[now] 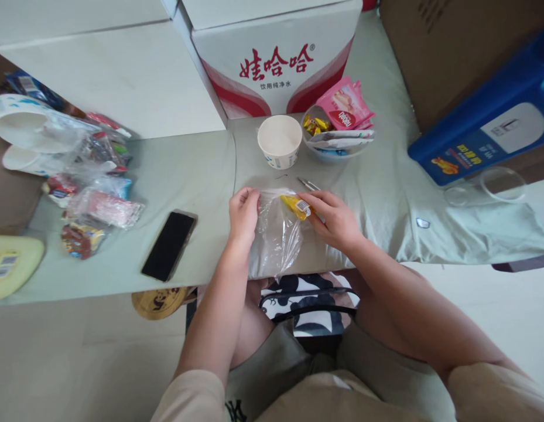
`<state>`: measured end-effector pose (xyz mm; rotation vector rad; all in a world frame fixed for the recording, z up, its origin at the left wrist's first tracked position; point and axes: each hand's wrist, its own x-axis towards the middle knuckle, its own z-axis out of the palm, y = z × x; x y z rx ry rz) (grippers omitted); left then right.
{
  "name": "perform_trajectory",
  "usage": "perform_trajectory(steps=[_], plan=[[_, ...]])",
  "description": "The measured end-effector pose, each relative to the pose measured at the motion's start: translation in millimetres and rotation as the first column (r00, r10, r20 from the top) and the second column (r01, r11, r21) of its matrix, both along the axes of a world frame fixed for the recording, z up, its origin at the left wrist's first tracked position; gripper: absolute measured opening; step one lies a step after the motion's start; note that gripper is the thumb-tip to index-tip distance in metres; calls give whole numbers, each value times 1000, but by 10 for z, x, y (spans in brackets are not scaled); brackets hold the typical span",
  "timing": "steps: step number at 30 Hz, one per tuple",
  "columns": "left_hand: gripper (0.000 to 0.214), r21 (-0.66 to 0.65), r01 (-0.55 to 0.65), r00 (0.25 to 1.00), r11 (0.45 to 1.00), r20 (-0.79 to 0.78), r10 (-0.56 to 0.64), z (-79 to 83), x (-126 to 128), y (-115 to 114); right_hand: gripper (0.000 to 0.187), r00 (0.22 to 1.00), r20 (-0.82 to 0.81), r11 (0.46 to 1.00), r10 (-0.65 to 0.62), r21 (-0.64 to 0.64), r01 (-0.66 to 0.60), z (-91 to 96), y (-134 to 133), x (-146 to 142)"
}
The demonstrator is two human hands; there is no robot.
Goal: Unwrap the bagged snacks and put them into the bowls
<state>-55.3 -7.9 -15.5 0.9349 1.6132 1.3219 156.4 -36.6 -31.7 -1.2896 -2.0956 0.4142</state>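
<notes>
My left hand pinches the upper left edge of a clear plastic bag, which hangs down over the table's front edge. Between the fingers of my right hand is a small yellow wrapped snack with a white barcode label, held at the bag's upper right side. Whether the snack lies inside the bag or in front of it I cannot tell. Just behind my hands stand a white paper cup and a clear bowl holding pink and yellow snack packets. A slim metallic tool lies by my right fingertips.
A black phone lies to the left. Farther left are bagged snacks and tipped paper cups. A white carton stands at the back. On the right are a blue box and a clear plastic cup on its side.
</notes>
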Motion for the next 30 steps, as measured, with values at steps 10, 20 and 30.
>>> perform_trajectory(steps=[10,20,30], plan=[[28,24,26,999,999,-24,-25,-6,-9,-30,42,996,-71,997,49,-51,-52,38,5,32],[27,19,27,999,999,-33,-26,-14,-13,-19,43,990,-99,991,97,-78,-105,73,0,49],[27,14,25,999,1000,-45,-25,22,-20,-41,46,984,-139,986,114,-108,-130,77,-15,49]])
